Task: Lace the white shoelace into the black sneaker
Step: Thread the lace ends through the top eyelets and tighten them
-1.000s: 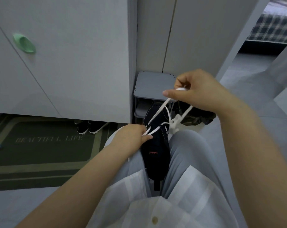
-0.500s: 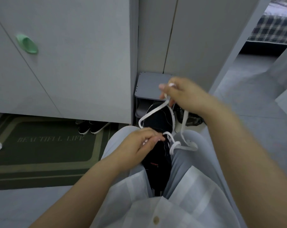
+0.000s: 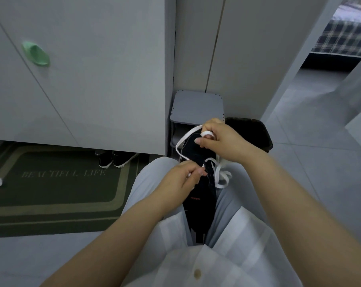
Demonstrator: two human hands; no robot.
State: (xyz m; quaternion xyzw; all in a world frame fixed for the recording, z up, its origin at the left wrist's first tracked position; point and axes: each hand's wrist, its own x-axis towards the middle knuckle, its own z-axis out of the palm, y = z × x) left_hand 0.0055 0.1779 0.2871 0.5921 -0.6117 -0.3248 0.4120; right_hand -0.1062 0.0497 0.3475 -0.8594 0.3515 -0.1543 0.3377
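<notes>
2 hands shared the work: the left hand (image 3: pixel 183 177) pinched a strand of the white shoelace (image 3: pixel 178 142) at the eyelets, probably to feed it through, while the right hand (image 3: pixel 218 139) gripped a bunched loop higher up, seemingly to keep slack clear. The black sneaker (image 3: pixel 200 201) sat wedged between the person's knees (image 3: pixel 154 175), which steadied it; its long axis ran straight away from the body, which end outward unclear. A grey stool (image 3: pixel 196 106) stood beyond.
</notes>
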